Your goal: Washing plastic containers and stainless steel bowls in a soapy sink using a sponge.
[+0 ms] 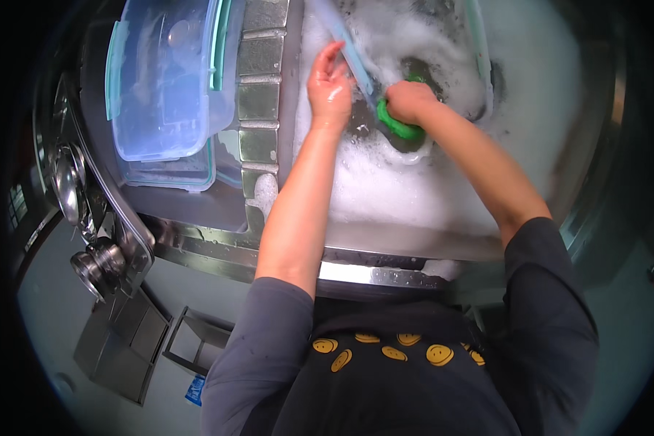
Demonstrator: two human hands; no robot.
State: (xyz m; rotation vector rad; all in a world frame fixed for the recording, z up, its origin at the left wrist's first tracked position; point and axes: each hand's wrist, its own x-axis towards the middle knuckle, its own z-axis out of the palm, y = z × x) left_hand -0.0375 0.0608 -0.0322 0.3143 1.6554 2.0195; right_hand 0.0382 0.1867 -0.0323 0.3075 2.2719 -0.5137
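My right hand (pixel 412 102) grips a green scrubbing pad (pixel 399 124) low in a sink (pixel 528 147) of sudsy water. To its left, my left hand (pixel 330 87) is raised over the suds, its fingers curled beside the edge of a pale blue plastic piece (pixel 351 52). That piece slants down towards the pad, blurred; whether my left fingers grip it is unclear. At the upper right of the suds, the pale rim of a clear container (pixel 485 65) shows, its lower part hidden by foam.
Left of a metal divider (pixel 259 101), clear plastic containers with teal clips (pixel 163 125) lie in a second basin (pixel 180 210). Metal ladles and bowls (pixel 95 264) sit on a metal tray (pixel 122 212) at the far left. The sink's front edge (pixel 370 272) runs before my body.
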